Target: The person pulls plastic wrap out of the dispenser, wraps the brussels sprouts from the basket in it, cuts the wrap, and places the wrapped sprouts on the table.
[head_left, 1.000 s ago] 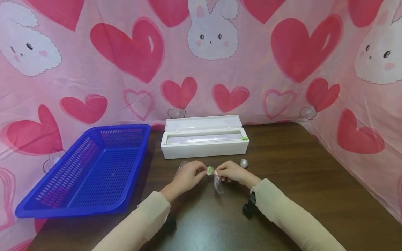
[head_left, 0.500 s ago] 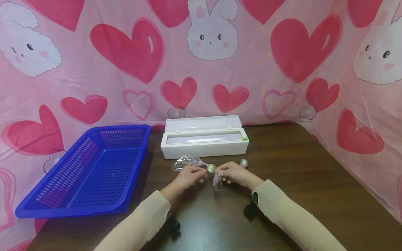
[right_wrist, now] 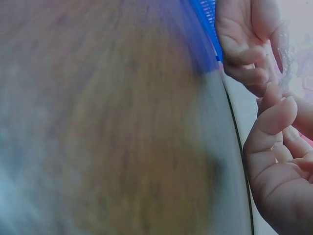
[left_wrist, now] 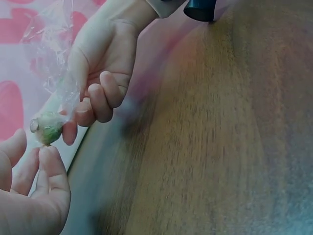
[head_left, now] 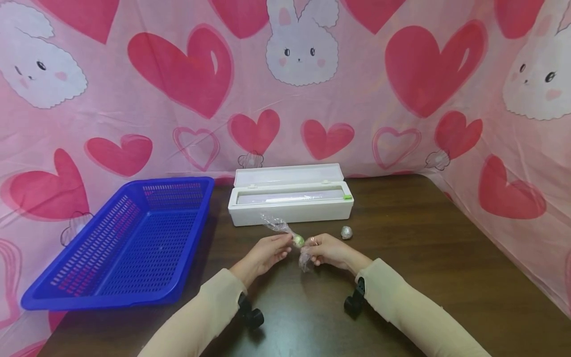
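A small green-and-white ball [head_left: 298, 241] is wrapped in clear cling film, between my two hands above the table. My left hand [head_left: 266, 253] pinches the wrapped ball at its left end, where a loose film tail [head_left: 275, 223] sticks up and left. On the other side, my right hand [head_left: 329, 249] pinches the film, and a crumpled tail [head_left: 305, 261] hangs below those fingers. Up close in the left wrist view, the ball [left_wrist: 47, 128] sits between both hands' fingertips. The right wrist view shows little of it, as fingers cover it.
A whitish wrapped ball [head_left: 346, 232] lies right of the hands. Behind stands a white cling film dispenser [head_left: 291, 214] with its lid raised. A blue perforated basket [head_left: 174, 277] occupies the left of the brown table [head_left: 428, 258]. A heart-patterned cloth hangs behind.
The left hand let its fingers off the ball, showing the film tail, then came back onto its left end. The ball has tilted, and the right-hand film tail has swung a little left.
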`<state>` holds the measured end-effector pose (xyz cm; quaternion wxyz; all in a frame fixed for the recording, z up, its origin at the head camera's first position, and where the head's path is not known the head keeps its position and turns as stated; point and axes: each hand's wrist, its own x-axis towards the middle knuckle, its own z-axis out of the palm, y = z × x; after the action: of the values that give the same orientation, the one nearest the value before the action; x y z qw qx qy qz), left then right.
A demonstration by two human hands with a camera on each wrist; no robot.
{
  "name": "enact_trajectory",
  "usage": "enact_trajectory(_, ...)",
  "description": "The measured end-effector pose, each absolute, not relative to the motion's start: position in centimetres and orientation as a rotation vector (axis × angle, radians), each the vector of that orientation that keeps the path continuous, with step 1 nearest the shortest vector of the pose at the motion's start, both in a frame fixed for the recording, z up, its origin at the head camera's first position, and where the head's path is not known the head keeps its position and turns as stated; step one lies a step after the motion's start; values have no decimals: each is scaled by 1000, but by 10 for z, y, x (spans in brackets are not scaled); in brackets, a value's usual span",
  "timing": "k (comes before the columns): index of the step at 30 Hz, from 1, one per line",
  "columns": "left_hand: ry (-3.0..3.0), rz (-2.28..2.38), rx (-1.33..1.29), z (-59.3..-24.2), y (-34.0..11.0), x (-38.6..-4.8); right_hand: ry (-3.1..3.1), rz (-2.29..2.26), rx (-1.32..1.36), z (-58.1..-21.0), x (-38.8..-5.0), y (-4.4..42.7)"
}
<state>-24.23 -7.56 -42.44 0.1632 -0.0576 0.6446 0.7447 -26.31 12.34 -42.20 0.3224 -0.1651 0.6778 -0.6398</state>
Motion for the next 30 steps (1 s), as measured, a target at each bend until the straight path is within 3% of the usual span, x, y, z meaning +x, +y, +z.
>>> enact_trajectory(15,1760,2227,-191,-425,-75,-241,1900,-1730,-440,-423,-260,117)
enact_trajectory(30,1784,2210,-229,-424,-79,-240,1948,-1647,-682,-419,-260,120)
